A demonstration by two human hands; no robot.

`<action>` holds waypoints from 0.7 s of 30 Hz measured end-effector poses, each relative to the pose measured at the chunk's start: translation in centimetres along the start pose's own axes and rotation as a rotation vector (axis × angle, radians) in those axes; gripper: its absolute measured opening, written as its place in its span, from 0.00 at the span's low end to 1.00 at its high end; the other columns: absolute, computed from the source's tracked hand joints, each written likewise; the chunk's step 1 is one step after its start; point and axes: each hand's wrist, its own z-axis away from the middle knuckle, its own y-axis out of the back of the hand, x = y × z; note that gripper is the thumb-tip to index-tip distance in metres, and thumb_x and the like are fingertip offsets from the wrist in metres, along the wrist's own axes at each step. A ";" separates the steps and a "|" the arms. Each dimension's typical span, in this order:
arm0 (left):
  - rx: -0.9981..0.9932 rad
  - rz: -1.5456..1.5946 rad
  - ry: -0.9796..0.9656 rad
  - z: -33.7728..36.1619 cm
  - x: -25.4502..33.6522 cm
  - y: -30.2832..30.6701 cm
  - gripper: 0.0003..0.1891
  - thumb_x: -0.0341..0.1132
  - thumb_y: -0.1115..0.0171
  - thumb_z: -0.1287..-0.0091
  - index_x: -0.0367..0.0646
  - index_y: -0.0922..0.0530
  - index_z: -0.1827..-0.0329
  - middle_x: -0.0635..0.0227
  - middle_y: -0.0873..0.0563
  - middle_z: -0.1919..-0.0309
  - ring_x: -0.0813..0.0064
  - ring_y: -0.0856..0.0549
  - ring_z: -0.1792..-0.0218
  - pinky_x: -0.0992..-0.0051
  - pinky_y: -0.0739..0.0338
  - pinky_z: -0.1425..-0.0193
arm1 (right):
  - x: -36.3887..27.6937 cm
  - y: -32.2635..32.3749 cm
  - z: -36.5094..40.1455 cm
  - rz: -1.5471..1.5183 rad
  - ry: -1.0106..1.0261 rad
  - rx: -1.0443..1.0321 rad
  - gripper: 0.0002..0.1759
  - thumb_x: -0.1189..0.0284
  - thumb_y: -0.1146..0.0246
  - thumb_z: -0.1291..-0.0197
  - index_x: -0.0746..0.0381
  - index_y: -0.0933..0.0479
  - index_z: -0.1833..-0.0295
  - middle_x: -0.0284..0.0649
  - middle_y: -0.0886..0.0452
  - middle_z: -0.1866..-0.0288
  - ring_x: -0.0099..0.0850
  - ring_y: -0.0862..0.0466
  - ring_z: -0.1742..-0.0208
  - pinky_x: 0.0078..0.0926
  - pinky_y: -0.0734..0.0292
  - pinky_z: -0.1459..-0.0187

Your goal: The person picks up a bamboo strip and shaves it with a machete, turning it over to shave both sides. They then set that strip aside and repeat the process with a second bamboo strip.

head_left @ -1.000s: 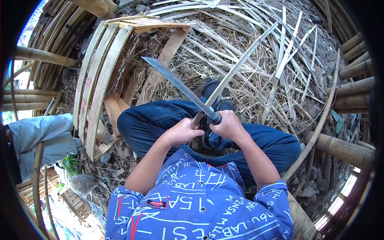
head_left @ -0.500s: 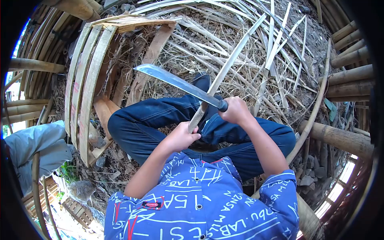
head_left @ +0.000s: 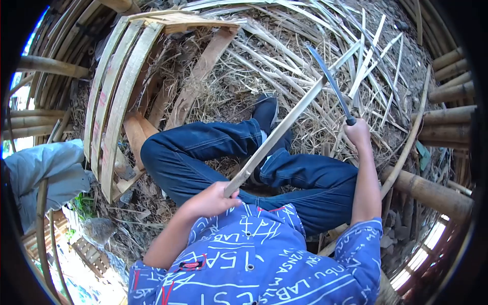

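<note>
My left hand (head_left: 212,200) is closed round the near end of a long pale bamboo strip (head_left: 277,133), close to my belly. The strip slants away from me toward the upper right, over my bent legs. In my right hand (head_left: 358,133) is the dark handle of a machete (head_left: 333,84). Its long blade points up and leftward, and its flat lies across the strip near the far end; whether it touches cannot be made out. My fingers hide most of the handle.
A wooden slatted crate (head_left: 118,109) stands on the left. Thin split bamboo strips (head_left: 368,48) lie scattered beyond my feet over dry shavings (head_left: 244,76). Bamboo poles (head_left: 429,190) run along the right side. Grey cloth (head_left: 46,170) hangs at the far left.
The machete has moved from across the strip's near part out to its far end, the right hand going right and away. The left hand has drawn the strip back toward my body.
</note>
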 end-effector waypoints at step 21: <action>0.329 -0.340 0.078 -3.0 1.1 0.6 0.18 0.41 0.41 0.33 0.30 0.25 0.68 0.63 0.25 0.83 0.74 0.27 0.77 0.66 0.29 0.68 | -17.5 -1.5 15.5 -0.197 0.426 -0.520 0.13 0.62 0.34 0.57 0.60 0.16 0.70 0.54 0.17 0.73 0.52 0.16 0.66 0.46 0.20 0.57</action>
